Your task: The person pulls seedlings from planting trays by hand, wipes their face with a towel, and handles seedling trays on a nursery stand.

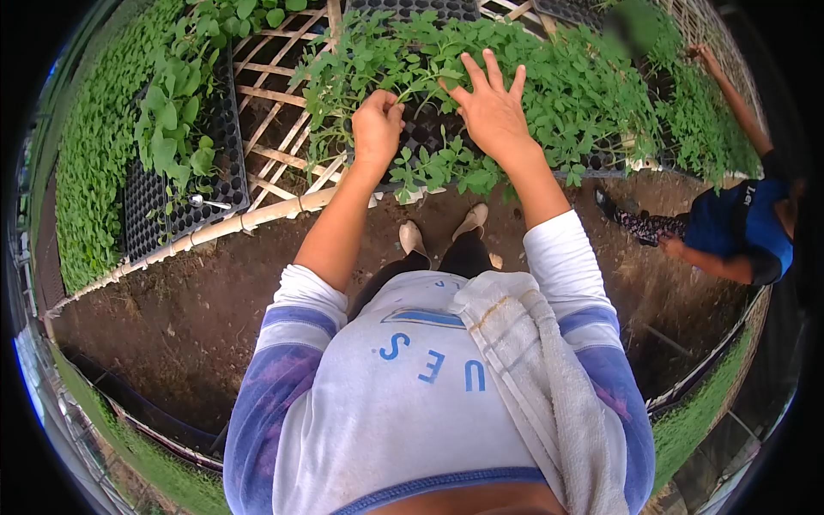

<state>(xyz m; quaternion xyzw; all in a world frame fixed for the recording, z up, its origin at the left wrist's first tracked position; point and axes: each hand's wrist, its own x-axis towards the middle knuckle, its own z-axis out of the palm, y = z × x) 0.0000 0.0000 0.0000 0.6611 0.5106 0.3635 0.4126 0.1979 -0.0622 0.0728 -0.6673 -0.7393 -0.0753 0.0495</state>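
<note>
the left hand is closed in a pinch, thumb against forefinger, on the thin stem of a tomato-like seedling. the right hand is released: its fingers are spread wide over the foliage, palm down, and nothing appears gripped in it, though the thumb side touches the leaves.

the relation that matters most looks to be the seedling's lie between the 2 hands. from the left fingertips its stem leans out toward 2 o'clock, its long axis running roughly from 8 to 2, so its leafy top reaches toward the right hand's thumb side. the left hand is the nearer to the stem, the right hand the nearer to the top. where the roots sit cannot be made out.

below the hands, toward 6 o'clock from the gap between them, the dark cells of a plug tray show through the leaves. at 9 to 10 o'clock, beyond the bamboo lattice, another plug tray carries broad-leaved seedlings, with a metal spoon near its lower edge. at 2 o'clock, well apart, a co-worker's hand reaches into more greenery.
</note>
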